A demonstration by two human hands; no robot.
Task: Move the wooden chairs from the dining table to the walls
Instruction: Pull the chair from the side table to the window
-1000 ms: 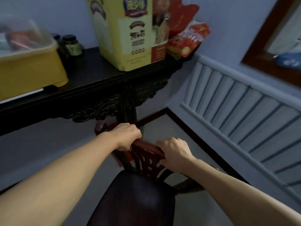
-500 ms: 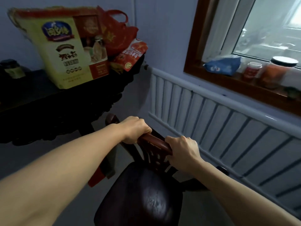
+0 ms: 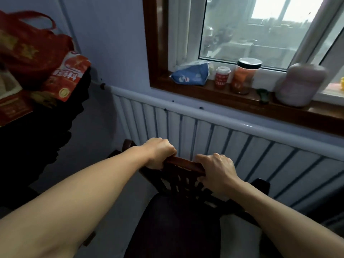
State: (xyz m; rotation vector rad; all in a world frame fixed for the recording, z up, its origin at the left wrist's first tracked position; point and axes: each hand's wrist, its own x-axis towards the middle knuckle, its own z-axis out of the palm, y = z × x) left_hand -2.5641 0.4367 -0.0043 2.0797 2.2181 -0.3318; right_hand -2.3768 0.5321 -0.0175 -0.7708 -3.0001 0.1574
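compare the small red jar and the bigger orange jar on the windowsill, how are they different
The small red jar is short and opaque with a pale cap; the orange jar is taller, wider and see-through, with a black lid. The red jar carries a printed label with white marks; the orange jar shows none, only its orange contents. The red jar stands nearer the blue packet; the orange jar stands nearer the pink container. Both stand upright on the wooden windowsill.

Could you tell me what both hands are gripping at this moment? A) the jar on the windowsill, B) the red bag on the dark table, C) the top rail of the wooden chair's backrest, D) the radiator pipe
C: the left hand and right hand are both closed around the top rail of the wooden chair, in front of the radiator.
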